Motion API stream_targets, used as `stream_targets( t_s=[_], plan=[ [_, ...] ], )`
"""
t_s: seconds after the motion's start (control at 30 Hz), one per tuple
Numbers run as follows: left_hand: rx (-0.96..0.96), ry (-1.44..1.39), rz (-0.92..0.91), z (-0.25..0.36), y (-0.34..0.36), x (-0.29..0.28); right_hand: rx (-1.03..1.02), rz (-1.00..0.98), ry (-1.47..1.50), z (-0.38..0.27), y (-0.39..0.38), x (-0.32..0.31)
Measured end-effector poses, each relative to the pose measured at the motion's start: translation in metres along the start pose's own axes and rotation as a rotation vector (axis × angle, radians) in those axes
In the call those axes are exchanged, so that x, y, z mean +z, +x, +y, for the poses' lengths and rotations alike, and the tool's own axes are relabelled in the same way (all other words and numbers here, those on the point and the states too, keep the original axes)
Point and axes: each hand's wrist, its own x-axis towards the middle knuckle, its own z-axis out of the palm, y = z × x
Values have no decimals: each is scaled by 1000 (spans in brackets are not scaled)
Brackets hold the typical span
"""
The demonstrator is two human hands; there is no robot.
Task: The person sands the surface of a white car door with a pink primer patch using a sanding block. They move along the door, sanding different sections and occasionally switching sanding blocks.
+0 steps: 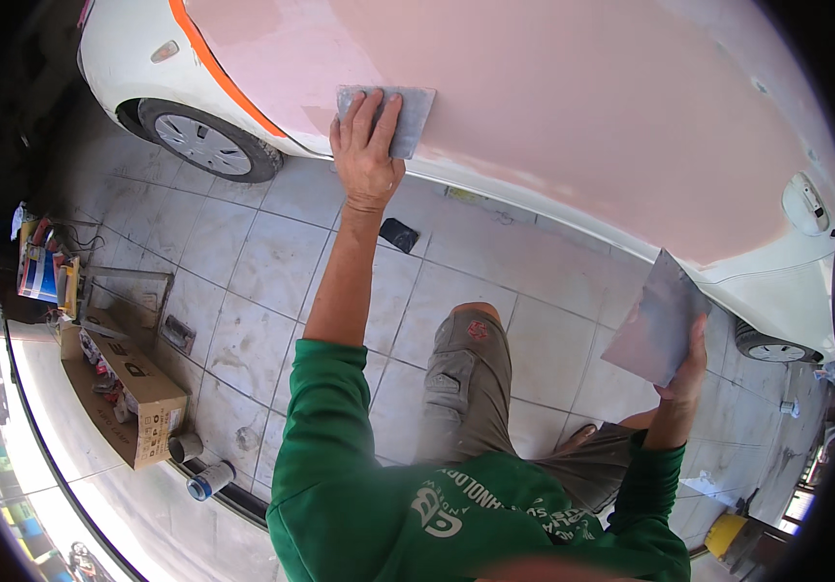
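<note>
My left hand (pixel 369 150) presses a thin grey rectangular spreader (pixel 416 112) flat against the pink-coated car door (pixel 534 107). Its fingers lie over the face of the spreader, near the door's lower left part. Lower on the right, my right hand (pixel 686 364) grips the edge of a larger grey flat board (pixel 665 315), its thumb on the front face. A pinkish smear shows on this board, which is tilted and held just off the car's lower side. The fingers behind the board are mostly hidden.
Orange masking tape (pixel 219 73) edges the door by the front wheel (pixel 202 141). A black pad (pixel 399 235) lies on the tiled floor. At left stand an open cardboard box (pixel 131 398), a can (pixel 211 480) and another car. A sanding block (pixel 178 334) rests near the box.
</note>
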Motion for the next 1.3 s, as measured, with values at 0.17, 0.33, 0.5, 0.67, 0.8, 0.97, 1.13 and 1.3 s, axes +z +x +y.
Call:
stream_targets(
  t_s=[0.17, 0.33, 0.5, 0.67, 0.8, 0.97, 1.13, 1.3],
  plan=[
    [-56, 14, -180, 16, -92, 34, 38, 40, -6, 22, 6, 14],
    [-287, -436, -492, 42, -90, -18, 149, 10, -143, 69, 31, 43],
    [-198, -768, -632, 86, -62, -101, 120, -68, -624, 94, 52, 106],
    [105, -669, -754, 125, -61, -127, -163, -26, -661, 93, 64, 132],
    [127, -694, -909, 105, -45, -134, -37, 197, 57, 51, 65, 124],
    [6, -1263, -557, 181, 30, -134, -7, 64, 366, 10, 30, 115],
    [185, -1290, -632, 222, 21, -77, -59, 51, 679, 9, 0, 101],
    [304, -845, -823, 195, 23, -46, -76, 112, 434, -4, -41, 32]
  ],
)
